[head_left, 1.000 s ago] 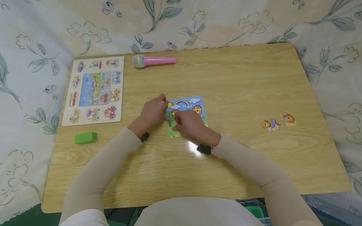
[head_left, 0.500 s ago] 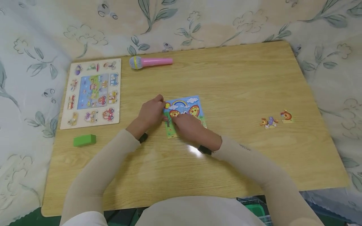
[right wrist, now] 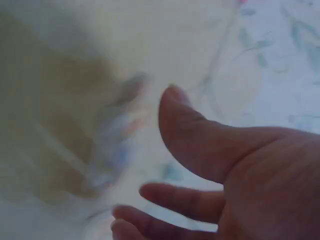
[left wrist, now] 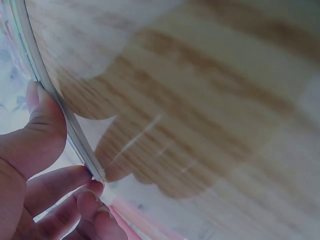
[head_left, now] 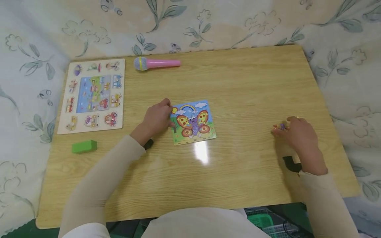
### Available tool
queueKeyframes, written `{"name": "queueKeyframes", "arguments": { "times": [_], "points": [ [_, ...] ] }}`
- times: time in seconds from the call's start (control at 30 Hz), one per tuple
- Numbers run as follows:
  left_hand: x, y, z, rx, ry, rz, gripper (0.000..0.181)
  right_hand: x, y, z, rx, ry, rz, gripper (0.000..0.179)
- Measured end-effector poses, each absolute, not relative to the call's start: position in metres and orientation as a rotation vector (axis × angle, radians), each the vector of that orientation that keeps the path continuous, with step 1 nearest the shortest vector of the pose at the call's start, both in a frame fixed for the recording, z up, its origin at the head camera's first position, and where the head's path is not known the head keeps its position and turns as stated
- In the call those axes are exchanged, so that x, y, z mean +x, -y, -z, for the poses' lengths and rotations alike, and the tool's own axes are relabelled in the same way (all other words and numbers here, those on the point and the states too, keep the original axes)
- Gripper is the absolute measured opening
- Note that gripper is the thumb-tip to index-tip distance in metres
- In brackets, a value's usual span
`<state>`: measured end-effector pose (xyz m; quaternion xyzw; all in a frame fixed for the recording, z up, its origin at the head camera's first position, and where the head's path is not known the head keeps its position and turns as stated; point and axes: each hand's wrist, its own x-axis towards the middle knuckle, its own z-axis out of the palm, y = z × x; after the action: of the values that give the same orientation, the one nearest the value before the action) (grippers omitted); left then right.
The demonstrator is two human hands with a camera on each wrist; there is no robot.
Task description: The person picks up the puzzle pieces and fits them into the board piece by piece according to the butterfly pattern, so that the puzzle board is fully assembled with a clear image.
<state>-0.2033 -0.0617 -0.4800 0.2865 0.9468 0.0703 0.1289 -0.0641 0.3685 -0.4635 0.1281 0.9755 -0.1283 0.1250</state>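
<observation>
A butterfly jigsaw puzzle (head_left: 193, 109) lies flat in the middle of the wooden table in the head view. My left hand (head_left: 157, 117) grips its left edge, with the thumb low on the edge and the fingers at the upper left corner. In the left wrist view the thumb (left wrist: 47, 117) presses on the board's edge (left wrist: 75, 130) and the fingers bend at its corner. Far to the right, my right hand (head_left: 302, 135) is over small loose animal puzzle pieces (head_left: 282, 126), partly covering them. Its thumb (right wrist: 182, 127) and fingers stand apart in the right wrist view, where the pieces are blurred.
A peg puzzle board (head_left: 119, 109) with vehicle pictures lies at the left. A pink toy microphone (head_left: 162, 63) rests near the back edge, and a green block (head_left: 84, 146) lies at the left front. Flowered cloth (head_left: 232, 23) hangs behind the table.
My right hand has left the butterfly puzzle and moved far right to the loose pieces, uncovering the butterfly picture. The left hand stays at the puzzle's left edge.
</observation>
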Motion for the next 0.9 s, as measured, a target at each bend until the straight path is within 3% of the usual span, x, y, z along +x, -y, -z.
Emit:
{"name": "queueKeyframes", "arguments": {
  "times": [0.3,0.43,0.57,0.9],
  "points": [
    [-0.207,0.058,0.479,0.816,-2.756,-0.203,0.065,-0.052,-0.393,0.477,0.514,-2.880,0.424,0.074],
    [-0.206,0.060,0.479,0.812,-2.745,-0.184,0.066,-0.058,-0.380,0.469,0.506,-2.936,0.559,0.057],
    [-0.203,0.061,0.478,0.809,-2.718,-0.189,0.065,-0.069,-0.345,0.463,0.431,-3.012,0.796,0.038],
    [-0.201,0.062,0.477,0.808,-2.739,-0.202,0.067,-0.118,-0.203,0.479,-0.036,-2.515,1.333,0.028]
  ]
}}
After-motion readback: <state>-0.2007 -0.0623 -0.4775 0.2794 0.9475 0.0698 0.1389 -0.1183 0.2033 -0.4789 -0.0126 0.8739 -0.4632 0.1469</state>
